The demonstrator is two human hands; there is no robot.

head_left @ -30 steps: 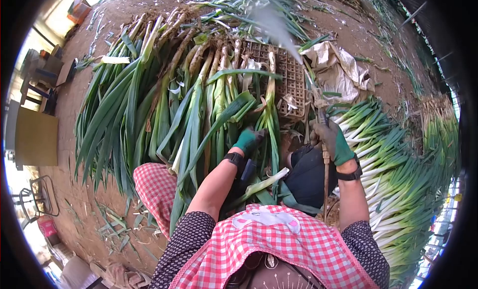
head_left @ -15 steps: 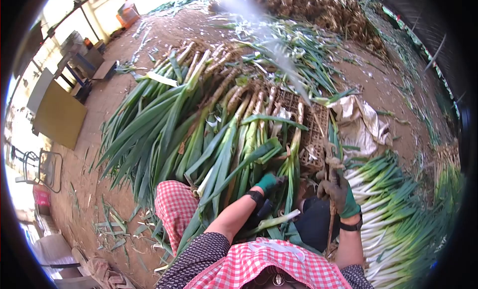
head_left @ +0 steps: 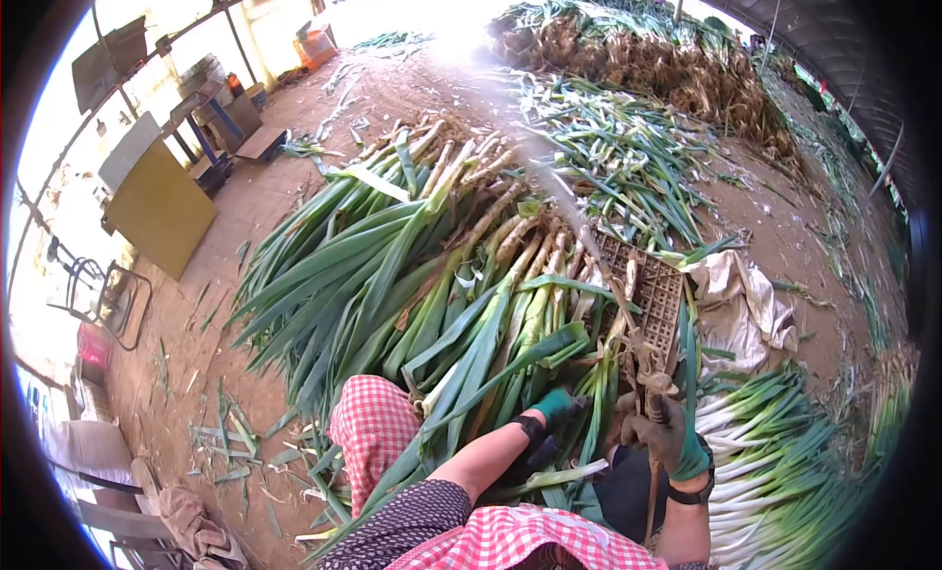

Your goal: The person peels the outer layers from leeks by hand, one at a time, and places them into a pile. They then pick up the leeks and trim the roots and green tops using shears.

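Observation:
My left hand (head_left: 563, 409), in a green and dark glove, lies low at the leaves of a leek (head_left: 601, 374); its fingers are partly hidden. My right hand (head_left: 659, 428), gloved alike, is closed around a thin hose (head_left: 652, 477) beside a knobbly fitting. From there a blurred pale streak runs up and left past the leek roots. A big heap of untrimmed leeks (head_left: 363, 246) spreads in front and to the left, over a brown plastic crate (head_left: 659, 300). White-stemmed cleaned leeks (head_left: 756, 462) are stacked at the right.
A crumpled beige cloth (head_left: 741, 310) lies right of the crate. Leaf scraps (head_left: 628, 148) and a long pile of rooted leeks (head_left: 648, 60) are farther back. At the left stand a yellowish board (head_left: 162, 212), a metal-framed chair (head_left: 126, 305) and a pink box (head_left: 95, 346).
The view has shifted, so the heap and crate appear lower and farther right. The leek by my left hand now leans toward the hose, with its root end near the crate's middle.

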